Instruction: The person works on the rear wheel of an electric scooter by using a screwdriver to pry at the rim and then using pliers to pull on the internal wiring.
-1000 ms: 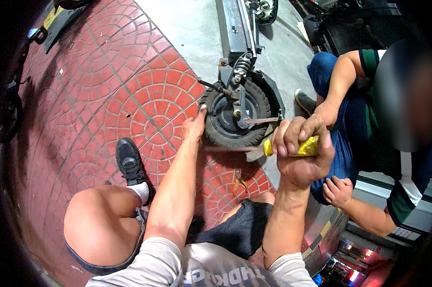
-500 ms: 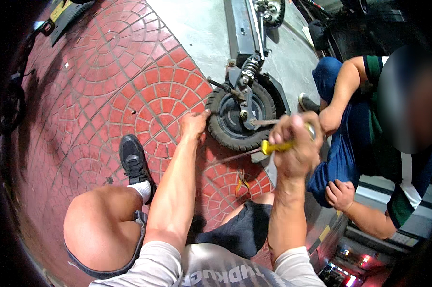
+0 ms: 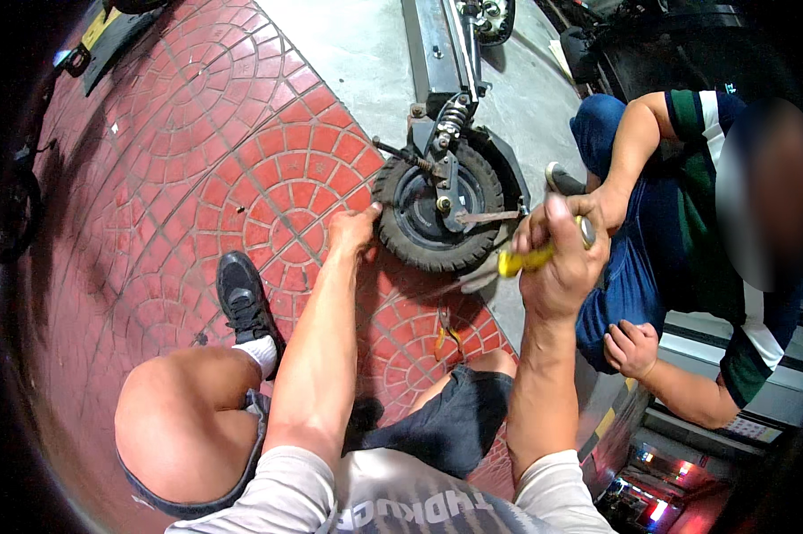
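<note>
on tyre (image 3: 437,258), 9 o'clock: left hand (image 3: 354,233), grip unclear;
4 o'clock: right hand (image 3: 559,267) clamping yellow handle (image 3: 524,261);
change: handle tilted; likely mid-stroke

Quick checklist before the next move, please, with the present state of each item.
1. Left hand at the tyre edge: ok.
2. Right hand closed around the yellow-handled tool: ok.
3. Tool's tip clear of the tyre: cannot tell, blurred.
4. Co-worker's nearer hand well clear of the right hand: not ok, they overlap in view; true gap unclear.
5. Pliers out of both hands, on the red tiles: ok.
</note>
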Motion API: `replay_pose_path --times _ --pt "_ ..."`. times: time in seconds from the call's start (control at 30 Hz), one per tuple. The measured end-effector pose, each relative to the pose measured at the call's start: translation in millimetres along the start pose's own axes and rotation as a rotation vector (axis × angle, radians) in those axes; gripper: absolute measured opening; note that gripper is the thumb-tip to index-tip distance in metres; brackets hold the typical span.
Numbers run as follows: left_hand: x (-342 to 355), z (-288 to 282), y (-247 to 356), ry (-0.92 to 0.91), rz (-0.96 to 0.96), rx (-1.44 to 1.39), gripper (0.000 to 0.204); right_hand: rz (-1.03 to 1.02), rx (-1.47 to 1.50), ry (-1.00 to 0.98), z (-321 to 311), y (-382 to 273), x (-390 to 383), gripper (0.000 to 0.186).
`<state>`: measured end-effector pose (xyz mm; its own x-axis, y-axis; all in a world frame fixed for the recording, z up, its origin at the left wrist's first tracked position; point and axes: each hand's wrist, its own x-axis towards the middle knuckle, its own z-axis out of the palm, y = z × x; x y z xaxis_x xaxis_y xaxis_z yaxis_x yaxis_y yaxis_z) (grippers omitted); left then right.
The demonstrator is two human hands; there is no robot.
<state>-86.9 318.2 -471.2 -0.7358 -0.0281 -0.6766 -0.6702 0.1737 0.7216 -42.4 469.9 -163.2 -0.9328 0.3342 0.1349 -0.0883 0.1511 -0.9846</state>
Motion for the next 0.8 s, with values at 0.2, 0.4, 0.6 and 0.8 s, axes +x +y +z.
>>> replay_pose_path --times 0.2,0.4,0.6,0.8 --pt "-4.1 -4.8 5.1 -0.023 -0.021 0.055 0.061 -0.244 0.195 -0.189 -25.6 -31.7 3.5 0.024" --pt "-13.0 -9.4 12.9 -0.171 -0.096 0.007 0.045 -0.304 0.329 -0.213 -32.8 -62.1 11.1 0.026" --pt "-14.9 -6.4 6.4 -0.256 -0.124 0.125 0.045 -0.485 0.237 -0.165 -19.4 -43.9 18.3 0.024" --pt "-11.8 -5.0 4.5 -0.267 -0.155 0.119 0.047 -0.534 0.263 -0.130 -3.5 -24.5 13.5 0.025"
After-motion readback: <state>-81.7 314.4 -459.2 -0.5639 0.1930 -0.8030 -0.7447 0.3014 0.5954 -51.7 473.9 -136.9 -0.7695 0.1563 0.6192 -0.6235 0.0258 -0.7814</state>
